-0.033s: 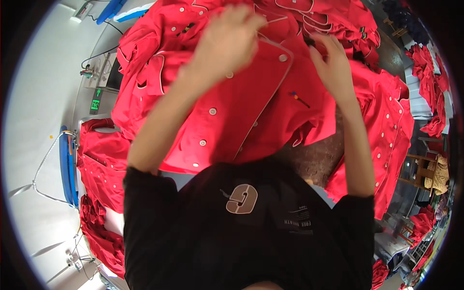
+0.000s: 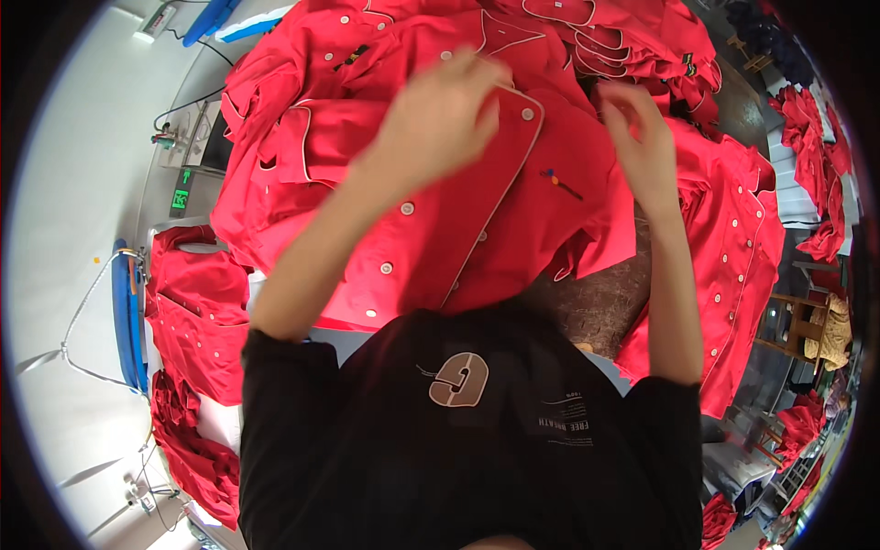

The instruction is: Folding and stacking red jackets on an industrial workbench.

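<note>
A red jacket [image 2: 477,202] with white piping, white round buttons and a small dark, coloured emblem on its chest lies spread before me. My left hand [image 2: 445,119] is over its upper front, close to the piped edge near the neck. Motion smears those fingers, so I cannot make out whether they grip the cloth. My right hand [image 2: 646,147] hovers by the jacket's far right side, its thumb and bent fingers apart with nothing visible between them.
More red jackets [image 2: 733,238] hang over the table [image 2: 600,312] on the right, and others [image 2: 632,37] are heaped beyond. Red garments [image 2: 197,316] hang at my left beside a white wall [image 2: 73,202]. Wooden chairs [image 2: 802,321] stand far right.
My left hand has come nearer to me, uncovering the collar. The right hand has dropped slightly nearer. The jacket's piped front edge has shifted a little left.
</note>
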`<move>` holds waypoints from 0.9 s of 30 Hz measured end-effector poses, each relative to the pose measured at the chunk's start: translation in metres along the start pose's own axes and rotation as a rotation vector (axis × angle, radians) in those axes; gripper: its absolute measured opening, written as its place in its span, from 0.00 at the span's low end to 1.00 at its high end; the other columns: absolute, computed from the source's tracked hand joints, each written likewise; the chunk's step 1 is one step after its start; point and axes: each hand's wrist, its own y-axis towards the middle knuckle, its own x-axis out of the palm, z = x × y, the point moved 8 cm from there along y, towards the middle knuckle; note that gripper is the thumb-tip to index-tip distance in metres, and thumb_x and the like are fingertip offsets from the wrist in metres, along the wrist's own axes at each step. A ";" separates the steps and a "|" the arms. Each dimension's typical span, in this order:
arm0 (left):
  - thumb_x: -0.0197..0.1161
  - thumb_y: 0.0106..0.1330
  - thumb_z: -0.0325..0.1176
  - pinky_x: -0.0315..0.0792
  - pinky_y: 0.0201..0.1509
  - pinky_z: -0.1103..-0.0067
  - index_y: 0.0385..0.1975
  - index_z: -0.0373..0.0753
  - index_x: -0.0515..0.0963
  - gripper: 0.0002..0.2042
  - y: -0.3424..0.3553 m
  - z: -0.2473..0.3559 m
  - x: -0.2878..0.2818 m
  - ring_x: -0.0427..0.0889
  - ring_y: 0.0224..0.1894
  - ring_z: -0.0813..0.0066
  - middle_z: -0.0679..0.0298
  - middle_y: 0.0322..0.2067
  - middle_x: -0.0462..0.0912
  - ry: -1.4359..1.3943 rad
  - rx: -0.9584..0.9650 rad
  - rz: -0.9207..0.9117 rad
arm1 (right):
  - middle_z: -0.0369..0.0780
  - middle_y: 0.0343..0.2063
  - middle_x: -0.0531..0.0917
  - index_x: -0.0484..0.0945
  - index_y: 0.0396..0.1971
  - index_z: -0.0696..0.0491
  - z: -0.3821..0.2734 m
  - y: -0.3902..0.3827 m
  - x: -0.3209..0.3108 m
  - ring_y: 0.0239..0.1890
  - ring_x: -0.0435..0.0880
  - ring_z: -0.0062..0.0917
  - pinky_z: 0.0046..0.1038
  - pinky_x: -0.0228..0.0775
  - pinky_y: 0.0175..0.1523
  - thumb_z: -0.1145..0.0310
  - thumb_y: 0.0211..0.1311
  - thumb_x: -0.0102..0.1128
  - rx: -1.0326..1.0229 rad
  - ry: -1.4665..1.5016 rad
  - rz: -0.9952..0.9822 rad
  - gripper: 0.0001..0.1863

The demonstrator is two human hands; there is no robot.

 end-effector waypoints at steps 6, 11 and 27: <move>0.64 0.51 0.35 0.71 0.42 0.67 0.43 0.40 0.70 0.19 -0.120 0.000 0.097 0.75 0.41 0.61 0.58 0.39 0.74 0.109 -0.325 -0.158 | 0.40 0.30 0.79 0.73 0.40 0.59 0.070 -0.171 0.044 0.29 0.80 0.20 0.20 0.71 0.32 0.60 0.65 0.50 1.007 0.381 -0.576 0.16; 0.68 0.47 0.39 0.69 0.39 0.67 0.45 0.41 0.68 0.25 -0.117 -0.025 0.148 0.73 0.41 0.65 0.61 0.37 0.70 0.327 -0.395 -0.171 | 0.40 0.34 0.78 0.66 0.50 0.58 0.082 -0.178 0.097 0.35 0.79 0.23 0.21 0.70 0.39 0.62 0.61 0.58 0.757 0.041 -0.287 0.22; 0.60 0.50 0.33 0.75 0.29 0.66 0.30 0.35 0.73 0.10 -0.098 -0.056 0.130 0.81 0.30 0.55 0.52 0.27 0.80 0.120 -0.594 -0.130 | 0.33 0.15 0.72 0.75 0.32 0.55 0.109 -0.174 0.137 0.16 0.69 0.17 0.18 0.60 0.19 0.63 0.61 0.53 1.043 0.655 -0.104 0.10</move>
